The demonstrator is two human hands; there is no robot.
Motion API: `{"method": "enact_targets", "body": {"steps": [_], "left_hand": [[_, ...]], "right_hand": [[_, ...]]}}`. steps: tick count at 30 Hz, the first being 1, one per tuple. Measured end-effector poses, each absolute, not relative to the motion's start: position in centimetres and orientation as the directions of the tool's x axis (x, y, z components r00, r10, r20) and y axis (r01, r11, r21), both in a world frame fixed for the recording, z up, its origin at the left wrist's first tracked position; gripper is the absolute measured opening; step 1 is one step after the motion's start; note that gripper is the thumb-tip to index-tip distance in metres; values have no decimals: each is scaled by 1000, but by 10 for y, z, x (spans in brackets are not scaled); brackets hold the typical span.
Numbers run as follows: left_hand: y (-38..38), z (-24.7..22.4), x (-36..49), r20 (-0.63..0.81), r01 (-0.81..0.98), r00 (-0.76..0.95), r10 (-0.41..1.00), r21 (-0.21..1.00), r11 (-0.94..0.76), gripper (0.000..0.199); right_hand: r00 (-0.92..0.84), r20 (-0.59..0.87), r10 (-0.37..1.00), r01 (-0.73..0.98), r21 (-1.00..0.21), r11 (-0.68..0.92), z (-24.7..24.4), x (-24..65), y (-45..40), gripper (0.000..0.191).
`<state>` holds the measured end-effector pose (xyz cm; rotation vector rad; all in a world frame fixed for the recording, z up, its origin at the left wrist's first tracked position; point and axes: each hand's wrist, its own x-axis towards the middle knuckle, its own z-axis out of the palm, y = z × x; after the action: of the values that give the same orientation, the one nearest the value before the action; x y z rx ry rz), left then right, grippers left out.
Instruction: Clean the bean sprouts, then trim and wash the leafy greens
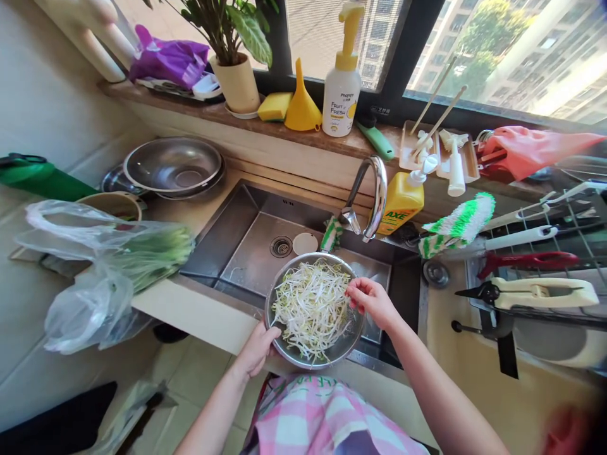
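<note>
A round metal strainer bowl (348, 341) filled with white bean sprouts (310, 306) is held over the front edge of the sink. My left hand (256, 347) grips its lower left rim, thumb on top and fingers underneath. At the right side of the bowl, my right hand (372, 302) is closed in a pinch beside the sprouts. Whatever lies between those fingertips is too small to make out. Behind the bowl, the steel sink (251, 253) holds a white round disc (305, 244) beside the drain (281, 246).
A curved faucet (379, 196) rises behind the sink, beside a yellow detergent bottle (401, 202). Plastic-bagged greens (156, 253) and stacked metal bowls (175, 164) sit on the left. A dish rack (545, 215) with cream-handled shears (540, 294) stands on the right.
</note>
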<state>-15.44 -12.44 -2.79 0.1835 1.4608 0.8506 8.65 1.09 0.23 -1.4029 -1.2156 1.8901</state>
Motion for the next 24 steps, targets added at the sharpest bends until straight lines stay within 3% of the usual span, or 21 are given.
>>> {"method": "enact_targets", "body": {"steps": [4,6,8,11,14,17,20,24], "left_hand": [[-121,-27,-160,-783,-352,-147,605,613,708,48],[-120,-27,-162,-771,-337,-154,617,628,701,47],[-120,-27,-162,-764,-329,-151,627,637,697,47],[-120,-25,-161,-763,-324,-151,628,639,698,50],[-119,-23,-159,-761,-323,-166,627,643,695,54],[-117,-21,-158,-757,-305,-172,631,650,696,56],[-117,-22,-158,-736,-299,-185,651,673,676,56],[-117,-24,-160,-726,-282,-199,658,685,671,55]], "right_hand": [[-374,-488,789,0,-851,-526,3,91,6,33],[-421,-462,781,31,-867,-497,4,94,2,30],[-504,-416,757,173,-907,-383,6,95,-2,27],[-562,-286,776,423,-906,-28,11,87,1,20],[-566,-116,816,602,-734,314,18,66,15,13],[-674,-129,727,684,-480,549,24,41,33,14],[-772,-208,601,635,-296,713,23,22,43,14],[-851,-240,468,516,-209,831,19,14,46,17]]}}
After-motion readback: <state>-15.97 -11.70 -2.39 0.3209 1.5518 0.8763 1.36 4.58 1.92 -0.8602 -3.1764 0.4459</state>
